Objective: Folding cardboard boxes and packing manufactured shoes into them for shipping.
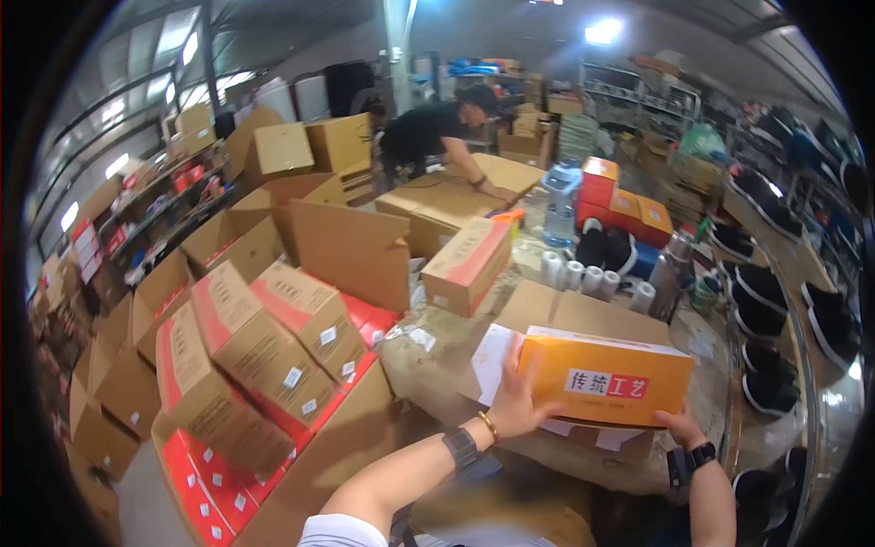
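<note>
An orange cardboard box with printing on its side is held between my two hands. My left hand presses against its left end, with fingers slightly blurred. My right hand grips its lower right corner, thumb on the front face; the other fingers are hidden behind it. The box is over an open brown carton, whose flap rises behind it. White paper sticks out at the box's left.
A large carton of red boxes, with brown boxes on top, stands left. A brown box, white rolls and a water bottle stand beyond. Dark shoes line the right racks. Another person leans over a carton.
</note>
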`<state>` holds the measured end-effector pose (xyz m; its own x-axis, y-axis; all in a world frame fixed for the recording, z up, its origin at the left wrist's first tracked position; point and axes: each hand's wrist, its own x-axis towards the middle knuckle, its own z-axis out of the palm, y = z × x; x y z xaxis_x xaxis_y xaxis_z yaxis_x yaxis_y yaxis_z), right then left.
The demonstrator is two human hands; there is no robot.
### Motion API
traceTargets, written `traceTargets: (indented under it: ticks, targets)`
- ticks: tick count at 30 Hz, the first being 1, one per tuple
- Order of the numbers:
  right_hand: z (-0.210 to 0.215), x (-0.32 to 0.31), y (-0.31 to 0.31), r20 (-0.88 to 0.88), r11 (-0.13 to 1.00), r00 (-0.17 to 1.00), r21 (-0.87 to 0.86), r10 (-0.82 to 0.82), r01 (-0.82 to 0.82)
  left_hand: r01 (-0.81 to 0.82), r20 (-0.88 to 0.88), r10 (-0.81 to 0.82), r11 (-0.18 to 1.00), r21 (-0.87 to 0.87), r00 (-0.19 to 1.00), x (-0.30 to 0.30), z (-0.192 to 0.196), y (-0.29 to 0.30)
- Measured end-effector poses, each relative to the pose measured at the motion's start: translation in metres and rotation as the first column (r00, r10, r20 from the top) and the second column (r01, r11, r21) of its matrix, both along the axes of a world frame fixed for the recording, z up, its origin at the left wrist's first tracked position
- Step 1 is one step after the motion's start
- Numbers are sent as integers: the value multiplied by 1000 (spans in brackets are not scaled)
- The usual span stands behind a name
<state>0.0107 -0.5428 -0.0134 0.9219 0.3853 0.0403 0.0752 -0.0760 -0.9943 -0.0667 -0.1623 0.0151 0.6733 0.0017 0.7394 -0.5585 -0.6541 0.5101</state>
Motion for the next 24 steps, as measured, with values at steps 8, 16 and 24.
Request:
traceTargets:
  ticks: [8,16,24]
  targets:
    - [109,-24,122,261,871,855,89,448,-483,106,-270,-574,537,-837,774,-176,28,101]
    - [166,-164,478,688,240,-61,-333,723,-912,-719,-653,331,135,-682,681,-629,87,138]
    - [187,-250,630,938,570,-73,-267,340,-778,-958,311,950,-59,280,33,-625,201,304]
